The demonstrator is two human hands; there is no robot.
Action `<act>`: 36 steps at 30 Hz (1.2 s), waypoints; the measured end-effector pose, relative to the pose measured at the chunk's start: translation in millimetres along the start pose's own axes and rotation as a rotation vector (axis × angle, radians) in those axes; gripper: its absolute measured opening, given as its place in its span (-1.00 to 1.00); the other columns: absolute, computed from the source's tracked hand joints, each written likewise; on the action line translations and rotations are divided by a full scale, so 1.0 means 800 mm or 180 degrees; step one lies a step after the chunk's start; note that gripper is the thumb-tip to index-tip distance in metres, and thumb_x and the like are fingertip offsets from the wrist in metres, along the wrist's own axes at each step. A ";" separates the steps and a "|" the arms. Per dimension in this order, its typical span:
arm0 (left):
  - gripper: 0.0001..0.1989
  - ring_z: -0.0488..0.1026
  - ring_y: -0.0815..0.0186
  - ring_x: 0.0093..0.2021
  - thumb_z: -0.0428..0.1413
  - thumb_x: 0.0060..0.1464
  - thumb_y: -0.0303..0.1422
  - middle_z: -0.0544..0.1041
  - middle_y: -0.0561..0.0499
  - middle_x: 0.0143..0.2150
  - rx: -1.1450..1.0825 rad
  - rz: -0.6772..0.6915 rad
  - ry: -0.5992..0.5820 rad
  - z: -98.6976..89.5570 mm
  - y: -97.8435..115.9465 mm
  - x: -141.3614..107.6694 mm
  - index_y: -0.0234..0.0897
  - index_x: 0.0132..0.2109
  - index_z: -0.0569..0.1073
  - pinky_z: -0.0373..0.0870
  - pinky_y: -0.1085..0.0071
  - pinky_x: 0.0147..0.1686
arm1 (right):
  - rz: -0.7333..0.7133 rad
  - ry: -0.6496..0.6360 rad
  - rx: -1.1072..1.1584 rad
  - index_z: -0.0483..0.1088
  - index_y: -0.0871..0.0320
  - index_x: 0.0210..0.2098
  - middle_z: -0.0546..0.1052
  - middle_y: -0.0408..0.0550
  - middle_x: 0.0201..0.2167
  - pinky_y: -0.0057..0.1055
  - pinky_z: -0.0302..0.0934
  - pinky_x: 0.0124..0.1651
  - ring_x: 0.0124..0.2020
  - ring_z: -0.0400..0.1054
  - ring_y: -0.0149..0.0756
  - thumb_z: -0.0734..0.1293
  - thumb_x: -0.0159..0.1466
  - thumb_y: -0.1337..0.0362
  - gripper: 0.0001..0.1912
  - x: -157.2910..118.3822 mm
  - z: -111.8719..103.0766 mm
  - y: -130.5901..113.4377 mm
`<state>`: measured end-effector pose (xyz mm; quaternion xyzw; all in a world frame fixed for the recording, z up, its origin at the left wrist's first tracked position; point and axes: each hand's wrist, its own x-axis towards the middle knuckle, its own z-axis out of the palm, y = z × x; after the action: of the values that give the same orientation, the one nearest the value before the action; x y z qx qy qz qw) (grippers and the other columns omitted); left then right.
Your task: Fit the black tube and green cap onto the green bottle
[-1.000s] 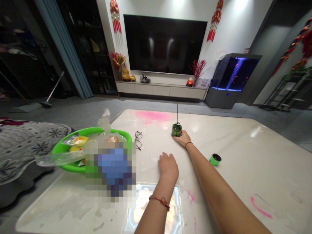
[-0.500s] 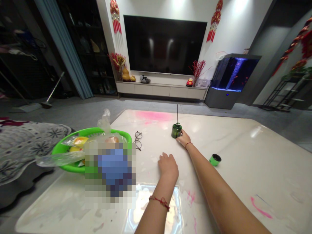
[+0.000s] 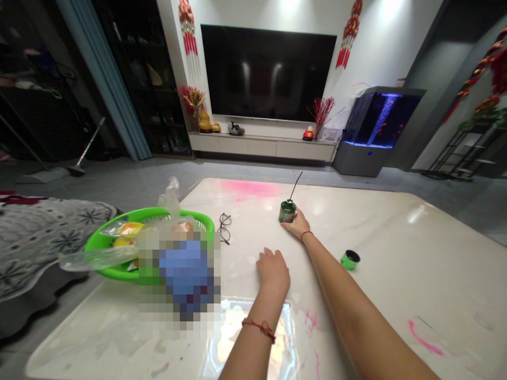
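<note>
A dark green glass bottle [image 3: 287,211] stands upright on the white table [image 3: 380,221], with a thin black stick [image 3: 296,184] leaning right out of its neck. My right hand [image 3: 299,225] grips the bottle from its right side, fingers partly hidden behind it. My left hand [image 3: 273,269] rests palm down on the table, fingers loosely spread and slightly bent, holding nothing. A green cap [image 3: 350,259] with a dark inside lies to the right of my right forearm. Eyeglasses [image 3: 224,228] lie left of the bottle.
A green basket [image 3: 95,240] with bagged items stands at the table's left, a blurred blue object [image 3: 184,269] at its front. A clear shiny sheet [image 3: 229,338] lies under my left forearm. Beyond the table are a TV [image 3: 269,74] and a fish tank [image 3: 380,124].
The black stick has tilted from upright to the right. The bottle has turned slightly, and my right hand's fingers have shifted around it. My left hand has stayed still.
</note>
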<state>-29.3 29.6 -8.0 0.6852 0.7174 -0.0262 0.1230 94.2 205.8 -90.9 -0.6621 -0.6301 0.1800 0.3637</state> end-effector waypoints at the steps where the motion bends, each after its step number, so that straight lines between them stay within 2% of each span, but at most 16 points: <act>1: -0.61 0.22 0.09 0.08 -0.01 0.05 -0.31 0.23 -0.27 0.14 0.0005 0.0006 0.0011 0.000 0.000 0.000 -0.34 0.03 0.30 0.21 0.28 -0.06 | 0.0013 0.0009 -0.0034 0.06 0.15 0.10 0.37 0.02 -0.10 -0.26 0.18 -0.08 -0.12 0.31 -0.14 0.40 -0.18 0.04 -0.10 0.000 0.000 -0.001; 5: -0.62 0.23 0.10 0.07 0.00 0.04 -0.30 0.24 -0.25 0.14 0.0005 0.0003 0.0056 0.000 0.000 -0.001 -0.33 0.02 0.30 0.21 0.29 -0.07 | 0.0044 -0.0017 -0.0199 0.13 0.12 0.06 0.38 -0.03 -0.13 -0.30 0.17 -0.09 -0.14 0.31 -0.19 0.39 -0.18 0.01 -0.17 0.000 -0.001 -0.003; 8: -0.62 0.24 0.12 0.06 0.00 0.04 -0.29 0.26 -0.24 0.12 0.0001 -0.0012 0.0050 0.001 0.000 -0.001 -0.31 0.01 0.31 0.21 0.30 -0.08 | 0.0046 -0.0089 -0.0270 0.16 0.13 0.04 0.39 -0.04 -0.14 -0.35 0.18 -0.14 -0.16 0.32 -0.22 0.38 -0.14 0.09 -0.25 0.001 -0.002 -0.004; 11: -0.62 0.24 0.11 0.06 0.00 0.03 -0.29 0.26 -0.25 0.12 -0.0007 0.0001 0.0049 0.000 0.000 -0.001 -0.33 0.01 0.31 0.21 0.30 -0.08 | 0.0029 -0.0166 -0.0323 0.29 0.12 -0.08 0.40 -0.04 -0.14 -0.40 0.18 -0.20 -0.20 0.34 -0.23 0.36 -0.12 0.19 -0.43 0.002 -0.004 -0.003; 14: -0.61 0.23 0.09 0.06 0.00 0.03 -0.30 0.24 -0.27 0.13 -0.0021 0.0025 0.0046 -0.001 0.000 -0.001 -0.35 0.02 0.30 0.21 0.29 -0.08 | 0.0005 -0.0203 -0.0385 0.36 0.11 -0.19 0.41 -0.05 -0.18 -0.39 0.16 -0.22 -0.23 0.34 -0.21 0.36 -0.11 0.15 -0.54 0.000 -0.004 -0.005; 19: -0.62 0.24 0.10 0.06 0.00 0.03 -0.30 0.25 -0.27 0.13 -0.0014 0.0014 0.0057 -0.001 0.000 -0.002 -0.35 0.01 0.31 0.22 0.29 -0.07 | -0.0068 -0.0170 -0.0396 0.35 0.12 -0.13 0.42 -0.03 -0.19 -0.35 0.16 -0.18 -0.21 0.34 -0.20 0.36 -0.10 0.04 -0.45 -0.002 -0.004 -0.006; 25: -0.61 0.24 0.08 0.07 0.00 0.04 -0.30 0.23 -0.28 0.15 -0.0015 0.0036 0.0076 -0.001 0.000 -0.004 -0.35 0.02 0.31 0.23 0.28 -0.08 | -0.0176 -0.0102 -0.0295 0.37 0.14 -0.13 0.45 -0.03 -0.16 -0.34 0.16 -0.08 -0.15 0.34 -0.21 0.36 -0.06 0.06 -0.48 -0.001 -0.003 -0.003; 32: -0.62 0.23 0.07 0.08 -0.01 0.04 -0.31 0.22 -0.28 0.15 -0.0057 0.0012 0.0039 0.000 0.000 -0.002 -0.36 0.02 0.30 0.22 0.27 -0.06 | -0.0181 -0.0119 -0.0182 0.37 0.05 -0.08 0.49 -0.14 -0.16 -0.38 0.19 -0.06 -0.15 0.36 -0.27 0.35 -0.01 0.07 -0.51 -0.002 -0.002 -0.003; 36: -0.62 0.23 0.07 0.07 0.00 0.05 -0.31 0.23 -0.28 0.14 -0.0040 -0.0018 0.0032 0.001 0.001 -0.001 -0.36 0.02 0.31 0.22 0.27 -0.07 | -0.0075 -0.0009 -0.0288 0.38 0.04 -0.08 0.42 -0.08 -0.08 -0.33 0.15 -0.02 -0.08 0.32 -0.21 0.37 -0.05 0.01 -0.45 -0.003 0.001 -0.008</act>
<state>-28.6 29.1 -8.6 0.6825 0.7201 -0.0186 0.1237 88.8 203.3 -87.7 -0.6701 -0.6458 0.1480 0.3347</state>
